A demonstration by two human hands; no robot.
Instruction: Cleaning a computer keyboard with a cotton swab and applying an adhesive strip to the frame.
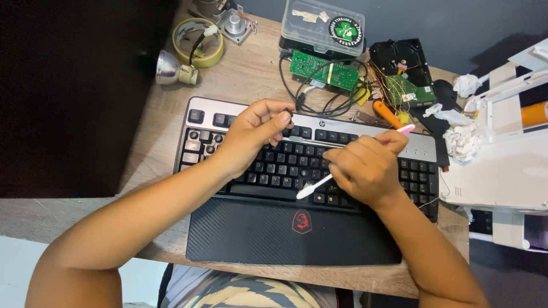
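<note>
On the bench (240,80) lies a black keyboard (274,165). Right hand (365,168), fingers curled round a white-and-pink toothbrush (319,183), bristles on the keys; a hard scrub could flick loosened keycaps away. Left hand (254,134) pinches something small and dark, easily dropped.

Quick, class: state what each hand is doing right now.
Left hand: closed, pinching a small dark piece over the keyboard.
Right hand: closed on a white toothbrush with a pink handle.
</note>
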